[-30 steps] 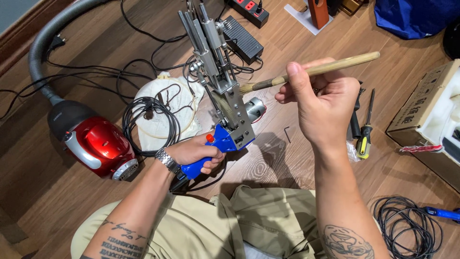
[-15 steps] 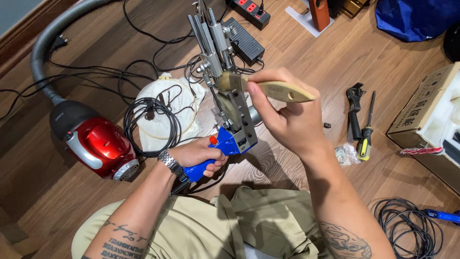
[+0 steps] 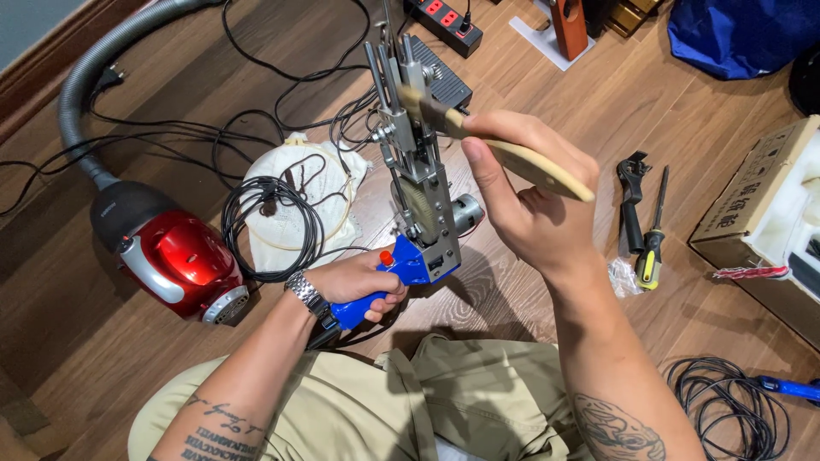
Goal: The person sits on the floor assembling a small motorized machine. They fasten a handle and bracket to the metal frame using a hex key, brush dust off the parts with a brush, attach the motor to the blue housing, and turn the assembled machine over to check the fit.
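My left hand [image 3: 354, 283] grips the blue handle of a metal tufting gun [image 3: 420, 192] that stands tilted upright over the wooden floor. A wristwatch [image 3: 306, 294] sits on that wrist. My right hand [image 3: 530, 201] holds a wooden-handled brush [image 3: 504, 152], its bristle end against the upper metal frame of the gun. The gun's gear and small motor [image 3: 465, 213] show just below my right hand's fingers.
A red vacuum cleaner [image 3: 175, 260] with a grey hose lies at left, next to a coiled black cable on a white cloth hoop [image 3: 295, 209]. Screwdriver and wrench [image 3: 645, 222] lie at right, beside an open cardboard box [image 3: 760, 213]. Power strip [image 3: 444, 21] at top; another cable coil [image 3: 726, 410] bottom right.
My right hand has turned the brush and carried it left, from off to the right of the gun onto its upper frame. My left hand keeps the blue handle.
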